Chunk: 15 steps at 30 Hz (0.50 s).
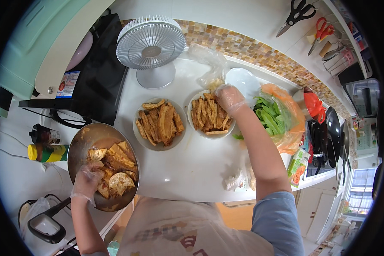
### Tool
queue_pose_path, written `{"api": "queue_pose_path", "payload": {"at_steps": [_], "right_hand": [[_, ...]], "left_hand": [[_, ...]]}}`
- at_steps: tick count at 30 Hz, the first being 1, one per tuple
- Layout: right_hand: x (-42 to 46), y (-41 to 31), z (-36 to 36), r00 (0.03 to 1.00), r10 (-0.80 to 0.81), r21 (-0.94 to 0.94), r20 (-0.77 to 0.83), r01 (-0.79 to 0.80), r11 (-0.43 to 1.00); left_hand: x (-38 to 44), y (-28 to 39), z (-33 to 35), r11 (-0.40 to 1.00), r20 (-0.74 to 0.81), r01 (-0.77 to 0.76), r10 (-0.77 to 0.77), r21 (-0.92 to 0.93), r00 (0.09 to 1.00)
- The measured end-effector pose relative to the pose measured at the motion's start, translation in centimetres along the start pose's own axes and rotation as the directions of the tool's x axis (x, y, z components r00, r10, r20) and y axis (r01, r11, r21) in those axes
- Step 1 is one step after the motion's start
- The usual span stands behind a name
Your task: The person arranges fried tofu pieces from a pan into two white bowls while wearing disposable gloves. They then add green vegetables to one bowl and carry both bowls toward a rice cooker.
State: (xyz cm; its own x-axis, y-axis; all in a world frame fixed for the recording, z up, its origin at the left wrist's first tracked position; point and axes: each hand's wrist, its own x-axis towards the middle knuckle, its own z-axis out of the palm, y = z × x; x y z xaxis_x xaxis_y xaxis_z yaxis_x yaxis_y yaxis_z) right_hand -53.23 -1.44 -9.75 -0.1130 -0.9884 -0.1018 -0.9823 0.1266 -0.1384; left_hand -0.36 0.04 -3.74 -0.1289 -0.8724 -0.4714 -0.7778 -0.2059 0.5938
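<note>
Both my hands wear clear plastic gloves. At the left, my left hand (87,180) is in a metal pan (83,140), its fingers at a slice of sauced food (97,154); whether it grips the slice I cannot tell. Meat-like slices and rounds in brown sauce lie in that pan. My right hand (231,98) is at the upper right rim of a white bowl (208,137) of browned strips (211,112), fingertips down among the strips and partly hidden. Between the pan and this bowl stands another white bowl (160,148) filled with similar browned slices (165,121).
A silver fan (151,48) stands behind the bowls. Beyond my right hand are an empty-looking white plate (241,81) and leafy greens (270,116) in an orange plastic bag (294,128). A yellow-capped bottle (48,152) stands left of the pan, whose handle (52,212) points toward me.
</note>
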Motion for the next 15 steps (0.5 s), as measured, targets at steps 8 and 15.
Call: {"api": "queue_pose_path", "payload": {"at_steps": [8, 15], "right_hand": [[0.9, -0.2, 0.1, 0.991, 0.037, -0.045, 0.126, -0.032, 0.998], [0.2, -0.1, 0.4, 0.997, 0.048, 0.065, 0.066, -0.053, 0.997]], "left_hand": [[-0.3, -0.2, -0.3, 0.999, 0.015, 0.008, -0.008, -0.033, 1.000], [-0.8, 0.4, -0.8, 1.000, 0.023, 0.026, -0.026, 0.002, 0.999]]}}
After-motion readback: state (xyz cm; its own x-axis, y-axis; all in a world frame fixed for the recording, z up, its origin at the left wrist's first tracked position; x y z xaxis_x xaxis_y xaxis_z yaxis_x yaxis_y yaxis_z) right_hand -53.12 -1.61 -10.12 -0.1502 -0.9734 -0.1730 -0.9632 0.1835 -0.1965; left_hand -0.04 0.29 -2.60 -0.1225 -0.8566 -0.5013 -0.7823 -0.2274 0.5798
